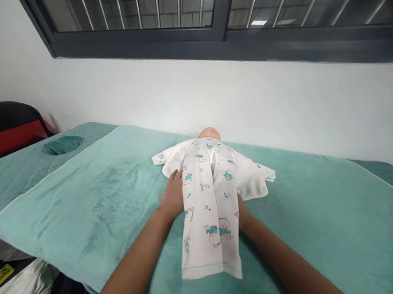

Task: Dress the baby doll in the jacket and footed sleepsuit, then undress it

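A baby doll (pixel 210 132) lies on its back, its head near the wall. Under it a white printed baby shirt (pixel 251 179) is spread, with the sleeves out to both sides. White baby pants (pixel 201 200) with cartoon animals lie lengthwise over the doll, their leg ends toward me, hiding its body. My left hand (pixel 173 192) is at the left edge of the pants, touching the shirt; most of its fingers go out of sight beneath the cloth. At the right edge, my right hand (pixel 243 213) is mostly covered by the pants, its fingers hidden.
A green plush cover (pixel 87 207) drapes the bed, which has a round hole (pixel 62 145) at the left. Behind stand a white wall (pixel 129 93) and a dark window frame (pixel 143 43). A black and red object (pixel 12 131) is at far left; white fabric (pixel 25 290) lies below.
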Tool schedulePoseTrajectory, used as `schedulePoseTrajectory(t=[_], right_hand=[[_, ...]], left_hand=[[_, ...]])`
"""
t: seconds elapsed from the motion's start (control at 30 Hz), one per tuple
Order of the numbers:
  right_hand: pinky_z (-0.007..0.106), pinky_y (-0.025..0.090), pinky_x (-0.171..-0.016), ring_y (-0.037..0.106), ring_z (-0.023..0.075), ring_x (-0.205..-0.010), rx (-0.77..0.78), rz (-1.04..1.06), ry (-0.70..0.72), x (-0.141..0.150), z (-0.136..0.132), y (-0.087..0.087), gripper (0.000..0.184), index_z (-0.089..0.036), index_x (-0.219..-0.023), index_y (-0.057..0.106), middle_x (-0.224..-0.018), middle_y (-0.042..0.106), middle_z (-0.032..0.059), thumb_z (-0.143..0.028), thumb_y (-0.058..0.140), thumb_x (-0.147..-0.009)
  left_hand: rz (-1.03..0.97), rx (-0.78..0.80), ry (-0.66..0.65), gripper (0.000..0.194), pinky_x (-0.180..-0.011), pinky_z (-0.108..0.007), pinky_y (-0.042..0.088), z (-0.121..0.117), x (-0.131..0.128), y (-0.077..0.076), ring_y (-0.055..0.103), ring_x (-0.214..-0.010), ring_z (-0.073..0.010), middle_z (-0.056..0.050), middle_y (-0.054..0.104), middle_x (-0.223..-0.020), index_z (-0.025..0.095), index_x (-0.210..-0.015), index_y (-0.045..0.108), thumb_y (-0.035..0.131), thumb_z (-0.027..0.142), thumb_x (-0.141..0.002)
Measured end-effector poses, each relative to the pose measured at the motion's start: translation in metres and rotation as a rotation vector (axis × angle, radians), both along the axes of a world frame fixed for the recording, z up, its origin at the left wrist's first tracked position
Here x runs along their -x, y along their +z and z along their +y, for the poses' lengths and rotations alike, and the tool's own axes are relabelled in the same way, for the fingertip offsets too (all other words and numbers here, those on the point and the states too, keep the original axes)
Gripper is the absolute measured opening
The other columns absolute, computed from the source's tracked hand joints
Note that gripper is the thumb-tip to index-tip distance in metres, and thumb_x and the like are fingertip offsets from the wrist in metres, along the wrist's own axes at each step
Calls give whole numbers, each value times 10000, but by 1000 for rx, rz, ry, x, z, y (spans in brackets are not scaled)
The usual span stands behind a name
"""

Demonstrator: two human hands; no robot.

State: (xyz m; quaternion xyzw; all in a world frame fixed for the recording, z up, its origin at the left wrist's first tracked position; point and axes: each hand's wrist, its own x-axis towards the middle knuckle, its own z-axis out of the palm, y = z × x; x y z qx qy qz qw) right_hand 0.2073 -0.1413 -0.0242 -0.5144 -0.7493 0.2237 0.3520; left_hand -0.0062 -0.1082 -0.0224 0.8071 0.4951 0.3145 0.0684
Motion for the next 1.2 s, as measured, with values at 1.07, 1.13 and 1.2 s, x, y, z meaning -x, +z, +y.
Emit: schedulePoseTrajectory(t=[1.07, 1.13, 1.2], right_hand=[[476, 445, -909, 536, 330, -1106, -285, -508, -1, -27, -32, 14, 318, -204, -1148, 649, -1200, 608, 159, -228, 588, -837], [443, 457, -866, 546, 309, -1048, -322, -554, 8, -30, -38, 13, 238, -219, -1050, 691, -1165, 618, 139, -179, 599, -835], [412, 467, -798, 557, 283, -954, -322, -568, 21, -32, -44, 13, 175, -222, -935, 717, -1094, 637, 120, -143, 602, -829]], left_hand=[[140, -319, -42, 279, -1031, -447, 349, -29, 27, -6, 508, -1164, -232, -37, 681, -1084, 257, -1019, 707, 507, 111, -891], [132, -329, -46, 324, -1042, -458, 340, -31, 27, -7, 514, -1164, -226, -26, 690, -1057, 262, -1008, 709, 477, 72, -886], [126, -314, -67, 349, -1048, -469, 334, -33, 27, -7, 514, -1165, -226, -17, 696, -1009, 270, -982, 714, 461, 52, -877]])
